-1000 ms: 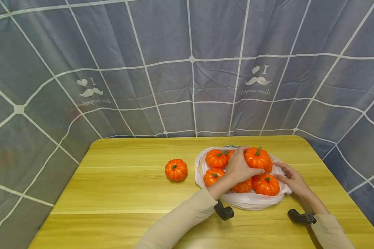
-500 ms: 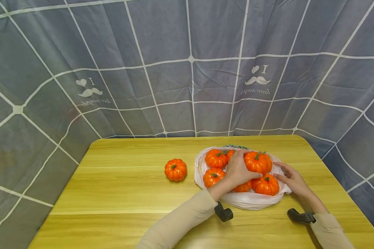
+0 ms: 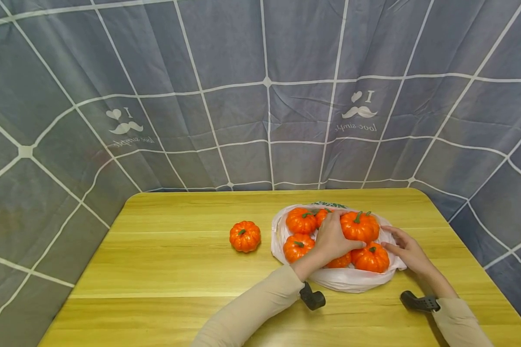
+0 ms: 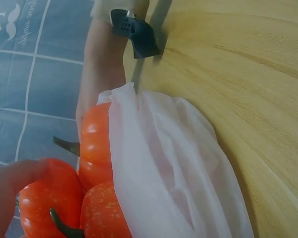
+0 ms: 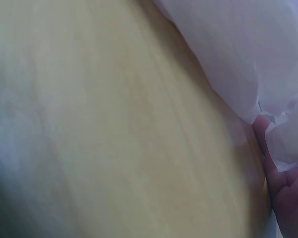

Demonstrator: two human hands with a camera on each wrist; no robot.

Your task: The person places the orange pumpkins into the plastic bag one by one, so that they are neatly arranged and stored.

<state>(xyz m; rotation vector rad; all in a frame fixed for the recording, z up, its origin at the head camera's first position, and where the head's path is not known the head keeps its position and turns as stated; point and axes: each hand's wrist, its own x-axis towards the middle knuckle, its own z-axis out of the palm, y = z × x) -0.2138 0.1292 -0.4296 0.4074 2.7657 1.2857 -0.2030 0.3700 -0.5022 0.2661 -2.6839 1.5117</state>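
In the head view a white plastic bag (image 3: 351, 282) lies spread on the table, with several small orange pumpkins in it. My left hand (image 3: 332, 238) reaches over the bag and grips a pumpkin (image 3: 357, 229) at its right side, thumb in front and fingers behind. That pumpkin (image 4: 52, 198) and my left thumb (image 4: 15, 178) show in the left wrist view. My right hand (image 3: 410, 253) holds the bag's right edge. In the right wrist view, bag plastic (image 5: 290, 139) covers part of that hand (image 5: 293, 198). A front pumpkin (image 3: 371, 258) sits between both hands.
One loose pumpkin (image 3: 245, 236) stands on the wooden table (image 3: 156, 270), left of the bag. Other pumpkins (image 3: 301, 220) fill the bag's left side. A grey checked curtain (image 3: 226, 111) hangs behind the table and along its sides.
The pumpkin in my left hand has come down slightly, and a second stem now shows behind it. My left thumb has lowered with it. The right hand stays put at the bag's edge.
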